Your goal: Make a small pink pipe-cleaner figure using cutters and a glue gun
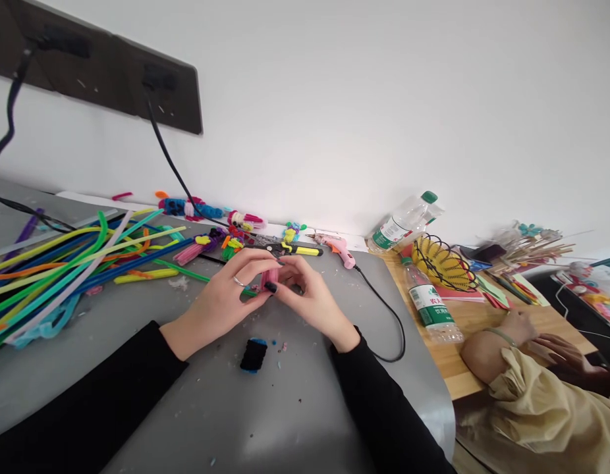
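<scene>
Between the fingertips of my left hand (221,293) and my right hand (315,299) is a small pink fuzzy piece (269,279), apparently of pipe cleaners. Fingers of both hands are curled around it, hiding part of its shape. My left hand wears a ring; dark polish shows on the nails. Below the hands, a small black fuzzy block (253,355) with blue edges lies on the grey mat (305,401). Just beyond my fingers rests a black and yellow tool (298,250). To its right lies a pink glue gun (340,250) with a black cord.
Loose coloured pipe cleaners (82,270) cover the left side. Finished-looking fuzzy figures (186,208) line the wall. On the wooden table (456,378) at right are a lying water bottle (433,306), a yellow wire basket (446,263) and another person's arm (487,355). Black cords hang from wall sockets.
</scene>
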{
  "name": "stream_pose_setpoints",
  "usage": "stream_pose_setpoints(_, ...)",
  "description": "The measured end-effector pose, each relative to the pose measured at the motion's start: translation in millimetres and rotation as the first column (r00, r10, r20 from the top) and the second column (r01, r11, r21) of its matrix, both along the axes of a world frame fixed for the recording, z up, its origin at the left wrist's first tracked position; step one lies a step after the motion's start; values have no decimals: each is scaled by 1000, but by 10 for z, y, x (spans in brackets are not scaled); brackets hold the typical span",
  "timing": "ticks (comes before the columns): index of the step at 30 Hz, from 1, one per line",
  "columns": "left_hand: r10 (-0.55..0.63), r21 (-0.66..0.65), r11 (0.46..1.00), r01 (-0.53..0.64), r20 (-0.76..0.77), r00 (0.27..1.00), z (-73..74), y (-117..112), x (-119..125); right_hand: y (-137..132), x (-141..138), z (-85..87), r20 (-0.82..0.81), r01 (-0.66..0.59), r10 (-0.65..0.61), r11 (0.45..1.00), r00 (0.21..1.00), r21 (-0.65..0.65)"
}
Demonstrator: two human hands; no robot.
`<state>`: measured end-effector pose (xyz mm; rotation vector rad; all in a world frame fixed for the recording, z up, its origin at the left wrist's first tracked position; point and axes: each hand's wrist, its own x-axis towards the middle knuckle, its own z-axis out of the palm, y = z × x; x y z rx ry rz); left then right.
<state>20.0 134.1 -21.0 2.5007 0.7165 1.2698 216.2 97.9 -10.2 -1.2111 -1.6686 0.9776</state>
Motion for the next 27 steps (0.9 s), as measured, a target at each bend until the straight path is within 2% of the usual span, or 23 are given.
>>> stream_pose_setpoints(4, -1, -51, 999, 1, -4, 1000, -10, 5, -2, 9, -68, -66, -138, 10, -19, 998, 990, -64)
stream_pose_setpoints(7, 44, -192, 981, -37, 35, 998, 5, 18, -11, 36, -44, -48, -209, 43, -52, 998, 977, -44)
stream_pose_setpoints(9, 59, -356, 934, -30, 73, 996, 27, 24, -18, 45, -18, -13, -199, 41, -47, 999, 979, -34)
stream_pose_setpoints(11, 77, -508, 861, -10, 110, 991, 49, 30, -22, 46, -3, 9, -191, 21, -29, 999, 981, -46)
stream_pose_setpoints(13, 103, -601, 799, -4, 130, 986, 63, 34, -19, 44, -4, 1, -229, 3, -15, 998, 973, -55)
stream_pose_setpoints(15, 103, -628, 778, 2, 132, 986, 68, 37, -10, 45, -18, -31, -278, -6, -7, 999, 961, -47)
stream_pose_setpoints(18, 66, -608, 793, 36, 145, 987, 71, 40, 2, 47, -39, -64, -275, -25, 13, 999, 961, -40)
stream_pose_setpoints(21, 102, -611, 791, 43, 200, 975, 80, 48, -2, 26, -41, -12, -168, 8, -4, 1000, 986, 20)
stream_pose_setpoints(23, 203, -648, 762, 3, 243, 948, 84, 61, -15, -19, -38, 65, -25, 4, -1, 993, 1000, 116)
stream_pose_setpoints(25, 321, -697, 716, -41, 277, 906, 83, 81, -32, -92, -47, 146, 172, -153, 122, 973, 977, 174)
stream_pose_setpoints(27, 385, -729, 683, -51, 299, 873, 80, 102, -47, -177, -71, 200, 368, -401, 324, 903, 871, 155)
